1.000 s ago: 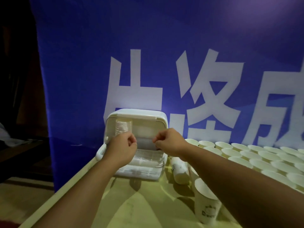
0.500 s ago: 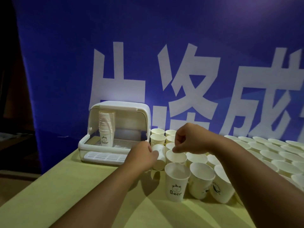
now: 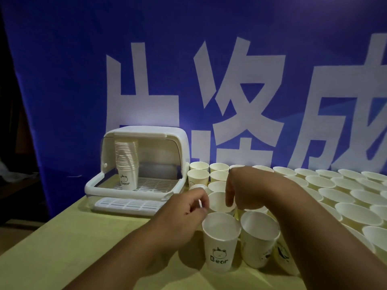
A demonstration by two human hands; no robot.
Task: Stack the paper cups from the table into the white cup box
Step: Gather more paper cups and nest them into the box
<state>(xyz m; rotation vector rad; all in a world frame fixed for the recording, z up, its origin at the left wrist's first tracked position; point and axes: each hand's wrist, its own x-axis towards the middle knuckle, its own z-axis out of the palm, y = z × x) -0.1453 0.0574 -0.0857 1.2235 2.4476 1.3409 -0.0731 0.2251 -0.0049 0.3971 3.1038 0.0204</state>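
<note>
Cup box: one white cup box [image 3: 144, 132] is standing at the far left of the table [image 3: 62, 248], with its lid swung up and its front open.
Stack: one stack of paper cups [image 3: 126, 160] is standing upright on the slatted floor in the left part of the box, reaching almost to the raised lid. The bottom cup is showing a "Bear" print. The rims are sitting too close together to count.
Loose cups: several dozen loose cups [image 3: 335, 196] are standing upright in rows to the right of the box and running off the right edge, so no exact count is possible.
Front row: three cups are standing nearest the camera. The Bear-printed cup [image 3: 219, 243] is on the left, a second is touching it, and a third is partly hidden by the right forearm.
Left hand: the left hand [image 3: 184, 214] is curling its fingers round one tipped cup [image 3: 198, 186], which is mostly hidden behind the hand, near the box's front right corner.
Right hand: the right hand [image 3: 243, 187] is hanging from above, with its fingers pointing down and pinching the rim of one upright cup [image 3: 218, 203] just behind the Bear-printed cup.
Hands: two bare hands are working close together without touching.
Banner: one blue banner [image 3: 62, 80] is hanging behind the table, showing three large white characters, the third cut off at the right edge.
</note>
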